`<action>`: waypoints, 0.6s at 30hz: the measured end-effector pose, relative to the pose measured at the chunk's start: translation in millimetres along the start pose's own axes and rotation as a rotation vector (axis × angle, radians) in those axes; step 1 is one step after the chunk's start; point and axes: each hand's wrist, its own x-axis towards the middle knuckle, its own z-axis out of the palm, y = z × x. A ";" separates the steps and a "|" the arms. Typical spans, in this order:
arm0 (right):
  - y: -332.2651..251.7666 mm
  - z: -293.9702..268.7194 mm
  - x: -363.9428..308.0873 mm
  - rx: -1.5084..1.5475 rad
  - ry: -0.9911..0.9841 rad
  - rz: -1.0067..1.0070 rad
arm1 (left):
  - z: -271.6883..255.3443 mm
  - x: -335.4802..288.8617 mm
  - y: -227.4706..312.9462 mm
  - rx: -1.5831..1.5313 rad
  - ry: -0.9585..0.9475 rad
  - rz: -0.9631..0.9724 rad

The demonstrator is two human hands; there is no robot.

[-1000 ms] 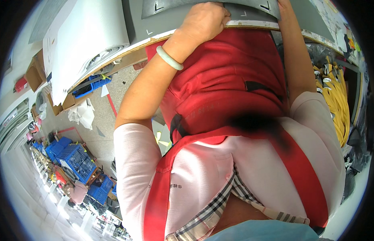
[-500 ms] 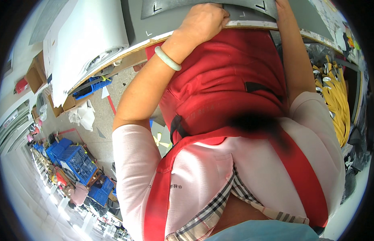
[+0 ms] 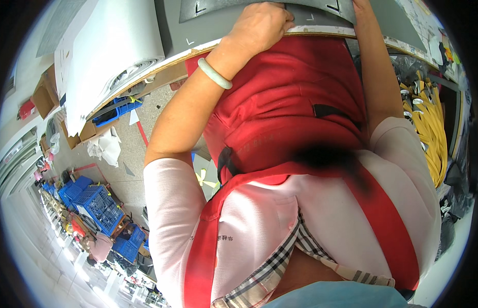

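Note:
A curved grey panel [image 3: 213,11] with black corner marks lies on the dark grey work surface [image 3: 218,30] of the table, cut off by the upper edge of the view. My left hand [image 3: 262,25], with a pale bangle [image 3: 214,74] on its wrist, rests at the table's near edge against the panel. Its fingers are curled closed, and whatever they may grip is hidden beneath them. At the panel's right end is my right hand [image 3: 359,5], mostly outside the picture, so its fingers cannot be made out.
A thick roll of white sheeting [image 3: 121,36] lies on the table's left part. Yellow straps [image 3: 426,123] hang in a bundle below the right side. Blue crates [image 3: 100,208], cardboard boxes [image 3: 45,92] and crumpled white paper [image 3: 105,146] stand or lie to the left.
My left hand has shifted very slightly away from me, and the panel's left end with it. My right arm looks unmoved.

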 end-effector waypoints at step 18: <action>-14.2 -45.4 22.7 0.740 -0.324 0.476 | 25.6 0.8 5.8 0.204 0.069 0.032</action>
